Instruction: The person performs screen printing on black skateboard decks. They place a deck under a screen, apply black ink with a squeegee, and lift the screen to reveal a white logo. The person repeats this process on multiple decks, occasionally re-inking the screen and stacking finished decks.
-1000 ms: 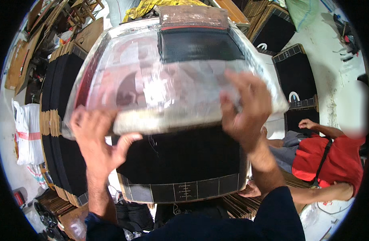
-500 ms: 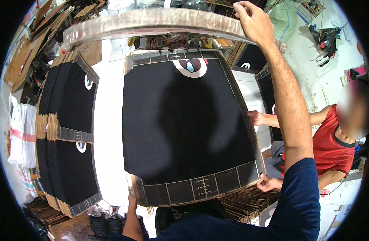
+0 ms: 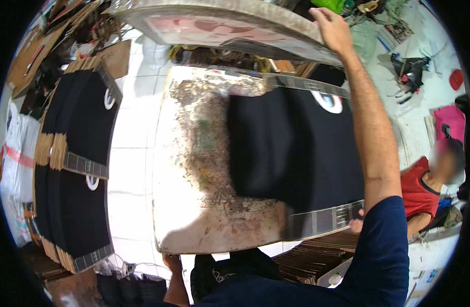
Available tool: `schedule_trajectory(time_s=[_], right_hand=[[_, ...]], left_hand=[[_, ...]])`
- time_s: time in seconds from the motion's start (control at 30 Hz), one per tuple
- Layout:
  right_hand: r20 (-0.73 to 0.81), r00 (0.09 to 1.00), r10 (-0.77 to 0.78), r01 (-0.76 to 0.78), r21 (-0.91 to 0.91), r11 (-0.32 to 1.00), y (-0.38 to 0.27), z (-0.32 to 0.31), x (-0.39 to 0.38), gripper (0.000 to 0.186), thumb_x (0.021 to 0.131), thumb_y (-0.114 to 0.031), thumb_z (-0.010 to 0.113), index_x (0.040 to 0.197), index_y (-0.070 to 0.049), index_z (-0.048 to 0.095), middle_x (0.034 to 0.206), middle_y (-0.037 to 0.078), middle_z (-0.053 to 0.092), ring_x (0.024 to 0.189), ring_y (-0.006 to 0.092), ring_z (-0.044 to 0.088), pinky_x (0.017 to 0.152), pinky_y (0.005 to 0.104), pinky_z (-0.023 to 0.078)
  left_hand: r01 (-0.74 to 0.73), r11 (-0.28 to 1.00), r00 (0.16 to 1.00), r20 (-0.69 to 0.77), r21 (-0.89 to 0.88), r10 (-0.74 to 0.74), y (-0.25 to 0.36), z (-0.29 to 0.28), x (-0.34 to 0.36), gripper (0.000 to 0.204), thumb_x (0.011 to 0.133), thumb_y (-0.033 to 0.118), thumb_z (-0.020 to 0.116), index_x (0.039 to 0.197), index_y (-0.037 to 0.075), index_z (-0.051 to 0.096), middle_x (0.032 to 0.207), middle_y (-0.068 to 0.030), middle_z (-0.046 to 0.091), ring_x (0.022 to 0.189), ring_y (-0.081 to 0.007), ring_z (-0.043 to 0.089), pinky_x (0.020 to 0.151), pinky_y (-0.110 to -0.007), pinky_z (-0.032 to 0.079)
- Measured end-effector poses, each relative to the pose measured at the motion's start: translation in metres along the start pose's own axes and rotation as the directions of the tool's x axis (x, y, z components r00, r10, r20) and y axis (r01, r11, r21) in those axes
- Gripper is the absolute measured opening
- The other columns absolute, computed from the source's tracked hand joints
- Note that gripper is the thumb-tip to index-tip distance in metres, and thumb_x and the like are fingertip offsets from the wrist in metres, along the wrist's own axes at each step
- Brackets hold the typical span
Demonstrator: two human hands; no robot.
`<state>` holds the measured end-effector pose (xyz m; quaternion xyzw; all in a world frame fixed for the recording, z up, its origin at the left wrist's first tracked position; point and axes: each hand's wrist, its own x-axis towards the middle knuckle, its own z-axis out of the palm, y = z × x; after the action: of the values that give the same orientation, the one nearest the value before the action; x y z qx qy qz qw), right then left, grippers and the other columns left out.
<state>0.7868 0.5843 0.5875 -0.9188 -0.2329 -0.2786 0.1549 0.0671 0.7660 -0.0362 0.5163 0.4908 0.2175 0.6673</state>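
Note:
My right hand [image 3: 333,31] is closed on the edge of a screen-printing frame [image 3: 230,11], which it holds up tilted at the far side. Pinkish mesh shows on the frame's underside. My left hand [image 3: 172,262] touches the near left corner of the paint-stained worktable [image 3: 194,235]; its fingers are mostly hidden. A board covered with black fabric [image 3: 324,153] lies askew over the table's right part. It has a printed eye and ruled strips along its ends. A co-worker's blurred hand [image 3: 356,223] is at the board's near right corner.
Stacks of similar black fabric boards [image 3: 86,204] stand on the left, beside white floor tiles [image 3: 130,169]. More stacked boards [image 3: 317,258] lie below the table's right side. A co-worker in a red top [image 3: 416,189] is at the right.
The black fabric board has slid right, baring the stained tabletop on the left. The raised frame shows more of its underside. The co-worker has shifted back to the right.

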Motion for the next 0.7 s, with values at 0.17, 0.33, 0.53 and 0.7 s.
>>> schedule_trajectory(time_s=[0.17,0.33,0.53,0.7], right_hand=[[0.028,0.997,-0.077,0.072,0.131,0.989,0.004,-0.001,0.011,0.059,0.099,-0.057,0.054,0.13,-0.01,0.071,0.125,0.015,0.073,0.117,0.0313,0.068,0.103,0.0385,0.047],[0.066,0.998,0.0,-0.01,0.141,0.99,0.0,-0.002,0.012,0.058,0.099,-0.057,0.053,0.132,-0.012,0.07,0.123,0.013,0.073,0.112,0.0267,0.068,0.102,0.0373,0.046],[0.089,0.996,-0.01,-0.001,0.126,0.992,0.004,-0.002,0.019,0.059,0.099,-0.057,0.051,0.131,-0.012,0.069,0.121,0.014,0.073,0.114,0.0292,0.068,0.101,0.0379,0.046],[0.081,0.996,-0.044,0.035,0.11,0.993,0.014,0.002,0.035,0.058,0.099,-0.057,0.05,0.131,-0.012,0.069,0.122,0.015,0.073,0.116,0.0319,0.067,0.102,0.0394,0.046]], left_hand=[[-0.098,0.759,0.994,0.026,0.644,0.105,-0.002,-0.018,0.01,0.022,0.081,0.026,0.078,0.092,0.008,0.073,0.087,-0.0124,0.075,0.081,-0.036,0.071,0.067,-0.045,0.055],[-0.17,0.332,0.773,-0.083,0.928,0.629,0.063,-0.013,0.042,0.031,0.096,0.026,0.064,0.116,0.003,0.07,0.097,-0.0206,0.073,0.087,-0.0391,0.07,0.073,-0.049,0.055],[-0.04,0.205,0.773,-0.099,0.978,0.626,0.26,-0.068,0.106,0.022,0.093,0.015,0.064,0.11,0.004,0.075,0.098,-0.0201,0.075,0.091,-0.0432,0.071,0.079,-0.051,0.056],[-0.186,0.491,0.762,-0.19,0.851,0.619,0.459,-0.226,0.02,0.029,0.091,0.008,0.075,0.118,-0.004,0.072,0.11,-0.0181,0.075,0.103,-0.026,0.071,0.095,-0.039,0.053]])
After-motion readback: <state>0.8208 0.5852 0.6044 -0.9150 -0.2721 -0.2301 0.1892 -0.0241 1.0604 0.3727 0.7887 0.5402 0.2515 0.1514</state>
